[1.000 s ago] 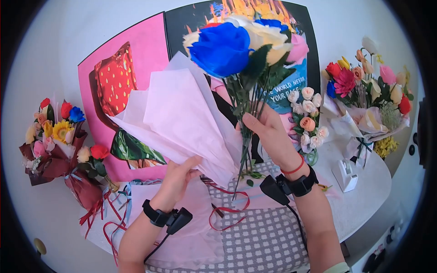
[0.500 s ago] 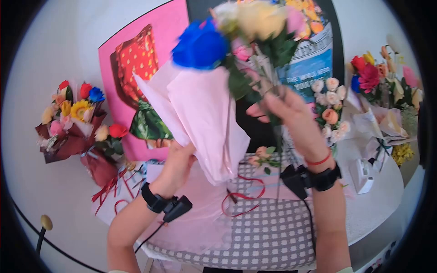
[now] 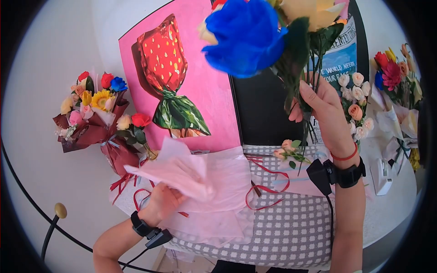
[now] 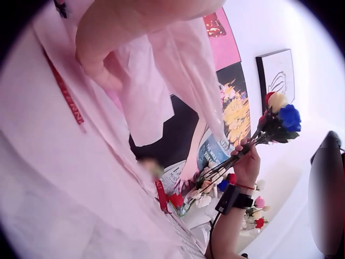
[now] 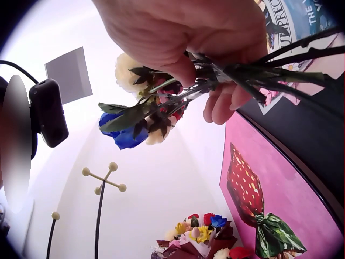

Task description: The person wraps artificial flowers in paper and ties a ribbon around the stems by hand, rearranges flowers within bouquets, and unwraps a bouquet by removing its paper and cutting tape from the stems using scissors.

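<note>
My right hand grips a bunch of long green stems, raised over the table, topped by a large blue rose and cream blooms. The right wrist view shows the thumb and fingers of that hand curled round the stems. Low at the left, my left hand holds the folded pink wrapping paper, just above flat pink sheets on the table. In the left wrist view the paper hangs beside that hand's fingers.
A maroon-wrapped bouquet stands at the left, another bouquet at the right. Pale roses stand by the posters. On the checked cloth lie a red ribbon and a small rose sprig. A white dispenser sits at the right.
The folded paper, upright before, has come down to the table with my left hand and now leans low. The bunch in my right hand has moved away from it, to the right.
</note>
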A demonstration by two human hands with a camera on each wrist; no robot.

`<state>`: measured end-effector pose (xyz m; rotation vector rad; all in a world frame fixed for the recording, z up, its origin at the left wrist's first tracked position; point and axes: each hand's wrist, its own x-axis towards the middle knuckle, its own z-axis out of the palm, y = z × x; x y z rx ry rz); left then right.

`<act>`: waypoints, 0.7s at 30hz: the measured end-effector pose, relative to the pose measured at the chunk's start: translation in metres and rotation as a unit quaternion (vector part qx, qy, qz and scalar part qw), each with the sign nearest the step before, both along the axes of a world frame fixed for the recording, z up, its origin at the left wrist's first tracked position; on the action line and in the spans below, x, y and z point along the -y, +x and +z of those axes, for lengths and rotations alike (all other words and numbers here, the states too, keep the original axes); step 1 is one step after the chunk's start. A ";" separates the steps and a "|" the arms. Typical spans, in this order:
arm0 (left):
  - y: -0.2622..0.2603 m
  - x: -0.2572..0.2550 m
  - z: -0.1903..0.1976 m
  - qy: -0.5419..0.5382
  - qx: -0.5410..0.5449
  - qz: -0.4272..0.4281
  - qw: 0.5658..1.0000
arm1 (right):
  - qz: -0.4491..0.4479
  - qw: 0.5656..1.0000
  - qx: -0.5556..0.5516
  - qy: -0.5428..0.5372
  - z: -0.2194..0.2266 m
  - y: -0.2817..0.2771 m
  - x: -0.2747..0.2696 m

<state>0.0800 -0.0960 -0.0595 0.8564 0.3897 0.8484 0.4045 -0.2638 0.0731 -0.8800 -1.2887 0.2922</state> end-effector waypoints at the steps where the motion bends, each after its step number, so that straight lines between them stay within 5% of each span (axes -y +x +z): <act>1: 0.000 0.003 -0.003 -0.030 -0.074 -0.045 0.996 | -0.006 1.000 0.006 -0.012 0.000 0.000 0.000; 4: 0.002 0.010 0.008 -0.062 -0.201 -0.135 0.968 | -0.005 0.999 0.021 -0.050 0.002 -0.004 0.004; 6: -0.002 0.009 0.023 0.048 -0.365 -0.305 0.878 | -0.010 0.998 0.022 -0.058 0.002 -0.001 0.003; 7: 0.003 0.016 0.029 0.047 -0.364 -0.310 0.877 | -0.006 0.998 0.029 -0.057 0.001 0.001 0.001; 9: 0.018 0.034 0.035 0.268 -0.391 -0.174 0.863 | -0.004 0.997 0.041 -0.060 -0.003 0.005 -0.004; 10: 0.030 0.040 0.034 0.266 -0.387 -0.179 0.864 | -0.007 0.997 0.043 -0.064 -0.004 0.006 -0.005; 11: 0.042 0.046 0.032 0.541 -0.400 -0.078 0.736 | -0.004 0.997 0.043 -0.071 -0.005 0.006 -0.006; 12: 0.049 0.050 0.030 0.760 -0.371 0.035 0.532 | 0.000 0.996 0.044 -0.077 -0.005 0.006 -0.007; 13: 0.050 0.046 0.025 0.759 -0.367 0.036 0.536 | -0.003 0.997 0.041 -0.066 -0.005 0.005 -0.009; 15: 0.048 0.027 0.009 0.834 -0.413 0.010 0.366 | -0.009 0.996 0.055 -0.076 -0.004 0.007 -0.007; 18: 0.041 -0.002 -0.001 0.763 -0.536 0.010 0.362 | -0.013 0.995 0.062 -0.082 -0.005 0.011 -0.006; 21: 0.031 -0.013 0.006 0.763 -0.543 0.001 0.349 | -0.011 0.992 0.089 -0.095 -0.008 0.014 -0.009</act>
